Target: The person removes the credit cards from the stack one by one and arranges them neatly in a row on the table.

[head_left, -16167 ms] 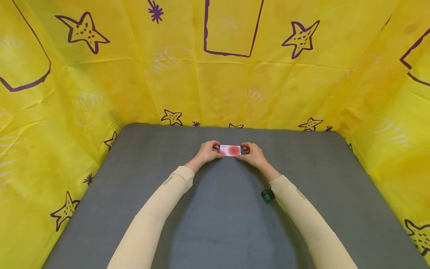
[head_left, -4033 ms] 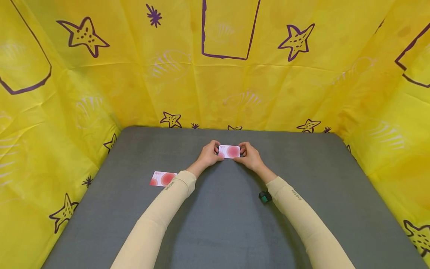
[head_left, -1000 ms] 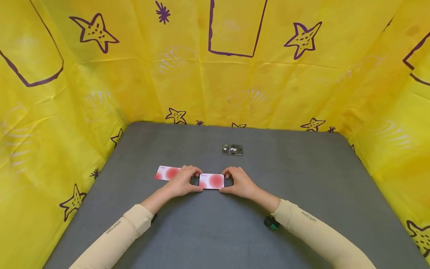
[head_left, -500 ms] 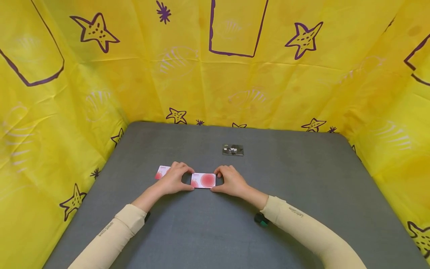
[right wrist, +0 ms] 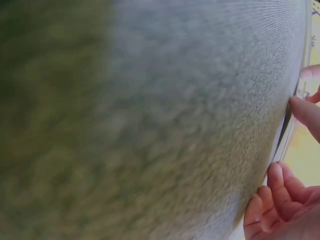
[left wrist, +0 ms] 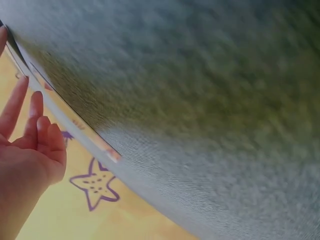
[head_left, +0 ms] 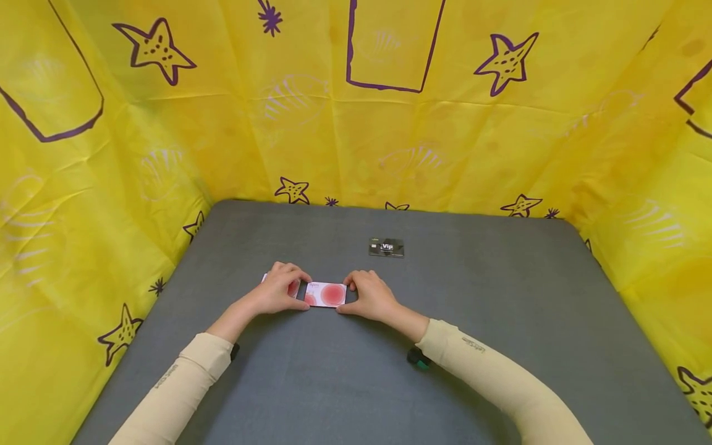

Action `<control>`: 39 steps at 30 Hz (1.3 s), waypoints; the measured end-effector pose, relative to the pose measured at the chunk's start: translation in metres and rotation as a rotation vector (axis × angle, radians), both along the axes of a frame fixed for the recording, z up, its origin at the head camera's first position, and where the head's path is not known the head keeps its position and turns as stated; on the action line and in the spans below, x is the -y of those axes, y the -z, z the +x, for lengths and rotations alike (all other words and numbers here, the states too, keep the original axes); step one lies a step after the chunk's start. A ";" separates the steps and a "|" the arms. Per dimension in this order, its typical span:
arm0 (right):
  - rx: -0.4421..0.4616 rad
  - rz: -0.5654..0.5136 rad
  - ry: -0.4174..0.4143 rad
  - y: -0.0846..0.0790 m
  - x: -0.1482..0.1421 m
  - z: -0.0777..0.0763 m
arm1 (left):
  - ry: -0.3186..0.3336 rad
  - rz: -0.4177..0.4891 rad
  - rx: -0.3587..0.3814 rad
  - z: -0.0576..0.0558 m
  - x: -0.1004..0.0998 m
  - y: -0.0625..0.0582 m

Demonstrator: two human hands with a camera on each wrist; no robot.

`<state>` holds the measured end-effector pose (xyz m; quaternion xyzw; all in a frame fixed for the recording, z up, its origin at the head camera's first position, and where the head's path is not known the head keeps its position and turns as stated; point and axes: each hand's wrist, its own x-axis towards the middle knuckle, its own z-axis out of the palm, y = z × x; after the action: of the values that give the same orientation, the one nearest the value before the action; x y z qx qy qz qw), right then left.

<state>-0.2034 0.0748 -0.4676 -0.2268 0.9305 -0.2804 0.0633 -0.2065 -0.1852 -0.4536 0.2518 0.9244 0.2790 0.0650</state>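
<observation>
A white card with red circles [head_left: 325, 295] lies between my two hands in the head view, low over the grey tabletop. My left hand [head_left: 276, 290] pinches its left end between thumb and fingers. At the right end, my right hand [head_left: 371, 296] grips it the same way. A second white card with red circles [head_left: 293, 288] lies on the table, mostly covered by my left hand. Farther back, a black card marked "Vip" [head_left: 386, 247] rests on the table. The left wrist view shows my left hand [left wrist: 35, 150] low beside the tabletop.
The grey tabletop [head_left: 489, 296] is bordered at the back and both sides by yellow cloth [head_left: 356, 148] printed with purple starfish. A dark wrist device with a green patch [head_left: 418, 358] sits under my right sleeve.
Earlier one red-circled card was laid at the left; another was gripped at the back. That one has since come nearer and left toward the first, leaving the black Vip card in view.
</observation>
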 end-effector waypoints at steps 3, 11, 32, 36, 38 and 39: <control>-0.007 0.014 0.005 0.000 0.004 -0.001 | -0.012 0.004 0.032 -0.003 0.004 0.000; -0.010 0.030 0.025 0.000 0.010 -0.004 | -0.019 -0.005 0.064 -0.007 0.011 0.001; -0.026 0.036 0.003 -0.002 0.013 -0.002 | -0.060 0.026 0.125 -0.008 0.014 0.001; -0.040 0.044 -0.005 -0.003 0.013 -0.001 | -0.061 0.031 0.128 -0.007 0.014 0.001; -0.050 0.045 -0.012 -0.003 0.012 -0.001 | -0.057 0.031 0.125 -0.007 0.014 0.001; -0.054 0.046 -0.016 -0.002 0.012 -0.001 | -0.055 0.029 0.123 -0.007 0.014 0.002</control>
<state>-0.2044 0.0624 -0.4652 -0.2401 0.9363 -0.2523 0.0455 -0.2137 -0.1996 -0.4556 0.2096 0.9212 0.3087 0.1103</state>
